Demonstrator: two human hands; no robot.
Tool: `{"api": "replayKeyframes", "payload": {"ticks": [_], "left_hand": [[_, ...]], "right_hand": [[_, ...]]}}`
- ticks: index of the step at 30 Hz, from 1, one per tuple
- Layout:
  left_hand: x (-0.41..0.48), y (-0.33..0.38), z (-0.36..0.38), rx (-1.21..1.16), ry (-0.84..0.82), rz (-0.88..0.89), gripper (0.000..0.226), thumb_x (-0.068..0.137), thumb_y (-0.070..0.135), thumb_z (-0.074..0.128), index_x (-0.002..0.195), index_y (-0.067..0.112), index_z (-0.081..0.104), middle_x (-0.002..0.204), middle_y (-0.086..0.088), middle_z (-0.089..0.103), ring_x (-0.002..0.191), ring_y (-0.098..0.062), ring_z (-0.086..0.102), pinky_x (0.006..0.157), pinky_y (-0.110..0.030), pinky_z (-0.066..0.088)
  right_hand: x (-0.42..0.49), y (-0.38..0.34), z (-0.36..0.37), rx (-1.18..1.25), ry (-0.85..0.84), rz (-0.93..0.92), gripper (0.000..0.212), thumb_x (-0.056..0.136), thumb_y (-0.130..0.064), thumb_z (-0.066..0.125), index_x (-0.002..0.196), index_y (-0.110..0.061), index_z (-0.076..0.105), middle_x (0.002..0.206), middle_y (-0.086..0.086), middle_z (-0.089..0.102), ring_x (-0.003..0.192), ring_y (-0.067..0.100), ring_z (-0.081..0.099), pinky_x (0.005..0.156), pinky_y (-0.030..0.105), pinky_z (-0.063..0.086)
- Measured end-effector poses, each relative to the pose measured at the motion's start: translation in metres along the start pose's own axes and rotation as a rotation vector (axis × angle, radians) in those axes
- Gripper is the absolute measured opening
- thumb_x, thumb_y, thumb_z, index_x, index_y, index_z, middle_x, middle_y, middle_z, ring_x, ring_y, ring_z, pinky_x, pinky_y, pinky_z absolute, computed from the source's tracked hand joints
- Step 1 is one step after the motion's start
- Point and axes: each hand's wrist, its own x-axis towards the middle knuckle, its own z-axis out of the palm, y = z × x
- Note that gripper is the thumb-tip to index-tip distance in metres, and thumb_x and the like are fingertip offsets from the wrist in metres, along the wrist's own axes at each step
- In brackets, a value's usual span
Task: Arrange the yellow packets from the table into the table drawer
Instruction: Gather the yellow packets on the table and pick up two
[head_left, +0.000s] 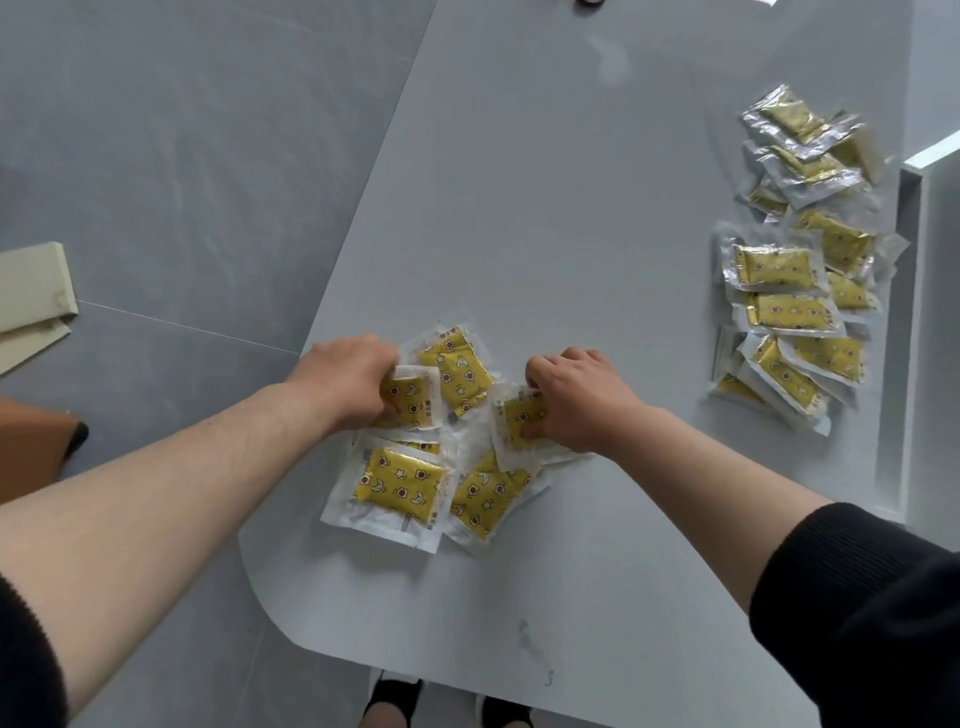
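Left grip (343, 384): curled round a yellow packet (410, 402).
Right grip (584, 400): pinching a second packet (519, 415) (fingers curled).
Far right: packet heap (795, 280) — lying on the bench (519, 208).

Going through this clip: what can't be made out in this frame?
Head view only.
Drawer: cut off by the right edge; inside unseen.
Dark object: cut off by the top edge; unidentifiable.
Near packets: count unclear, overlapped and covered by left hand and right hand.
Packet text: too small.
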Motion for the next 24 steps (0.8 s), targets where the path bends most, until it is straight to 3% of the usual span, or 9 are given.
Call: {"api": "replayKeyframes", "payload": {"ticks": [3, 5, 7, 12, 16, 19, 22, 24], "left_hand": [[0.0, -0.003, -0.004, -0.1, -0.025, -0.052, 0.019, 0.081, 0.024, 0.069, 0.077, 0.022, 0.051, 0.086, -0.002, 0.059, 0.079, -0.024, 0.056, 0.056, -0.028, 0.035], [0.001, -0.005, -0.007, -0.188, -0.023, -0.061, 0.02, 0.081, 0.017, 0.068, 0.072, 0.019, 0.05, 0.081, -0.005, 0.06, 0.076, -0.025, 0.056, 0.055, -0.029, 0.037], [-0.002, -0.007, -0.013, -0.279, -0.028, -0.045, 0.02, 0.079, 0.014, 0.07, 0.07, 0.017, 0.053, 0.076, -0.005, 0.06, 0.072, -0.024, 0.056, 0.057, -0.03, 0.039], [-0.018, -0.01, -0.02, -0.436, -0.093, 0.01, 0.015, 0.076, 0.011, 0.077, 0.073, 0.008, 0.062, 0.073, -0.007, 0.063, 0.068, -0.025, 0.059, 0.059, -0.034, 0.046], [-0.037, -0.005, -0.015, -0.447, -0.212, 0.054, 0.023, 0.075, 0.008, 0.073, 0.063, 0.013, 0.054, 0.061, 0.003, 0.052, 0.056, -0.012, 0.047, 0.053, -0.025, 0.038], [-0.05, 0.003, 0.001, -0.32, -0.278, 0.116, 0.027, 0.075, 0.016, 0.072, 0.061, 0.016, 0.049, 0.058, 0.005, 0.047, 0.054, -0.012, 0.044, 0.053, -0.027, 0.035], [-0.057, 0.01, 0.024, -0.119, -0.23, 0.195, 0.016, 0.079, 0.027, 0.067, 0.072, 0.017, 0.056, 0.079, 0.003, 0.055, 0.074, -0.018, 0.053, 0.062, -0.029, 0.039], [-0.061, 0.013, 0.04, 0.015, -0.094, 0.263, 0.005, 0.08, 0.024, 0.062, 0.084, 0.021, 0.062, 0.099, 0.003, 0.055, 0.093, -0.021, 0.054, 0.069, -0.03, 0.037]], "right_hand": [[-0.005, 0.008, 0.0, 0.095, -0.048, 0.074, 0.032, 0.079, -0.046, 0.07, 0.091, -0.023, 0.05, 0.083, -0.007, 0.054, 0.087, 0.023, 0.052, 0.076, 0.031, 0.033], [-0.01, 0.014, -0.002, 0.214, -0.088, 0.146, 0.036, 0.078, -0.039, 0.073, 0.07, -0.021, 0.042, 0.071, -0.006, 0.046, 0.074, 0.022, 0.048, 0.059, 0.031, 0.031], [-0.016, 0.019, -0.003, 0.336, -0.102, 0.208, 0.039, 0.077, -0.035, 0.075, 0.068, -0.015, 0.043, 0.069, -0.002, 0.046, 0.066, 0.021, 0.044, 0.053, 0.03, 0.032], [-0.027, 0.026, 0.001, 0.635, -0.091, 0.325, 0.025, 0.077, -0.03, 0.077, 0.089, -0.012, 0.065, 0.086, 0.005, 0.068, 0.079, 0.022, 0.066, 0.07, 0.038, 0.057], [-0.033, 0.026, 0.005, 0.855, -0.033, 0.386, 0.018, 0.081, -0.024, 0.075, 0.092, -0.015, 0.065, 0.089, 0.004, 0.07, 0.081, 0.018, 0.068, 0.074, 0.036, 0.059], [-0.038, 0.022, 0.004, 0.963, -0.012, 0.421, 0.015, 0.084, -0.021, 0.072, 0.096, -0.014, 0.066, 0.091, 0.003, 0.071, 0.081, 0.018, 0.069, 0.073, 0.034, 0.059], [-0.041, 0.016, 0.003, 1.04, -0.017, 0.434, 0.017, 0.087, -0.019, 0.07, 0.102, -0.014, 0.067, 0.094, 0.003, 0.072, 0.083, 0.017, 0.07, 0.072, 0.032, 0.059], [-0.043, 0.011, 0.003, 1.08, -0.003, 0.436, 0.016, 0.087, -0.018, 0.069, 0.103, -0.014, 0.067, 0.094, 0.002, 0.072, 0.083, 0.016, 0.07, 0.07, 0.03, 0.058]]}}
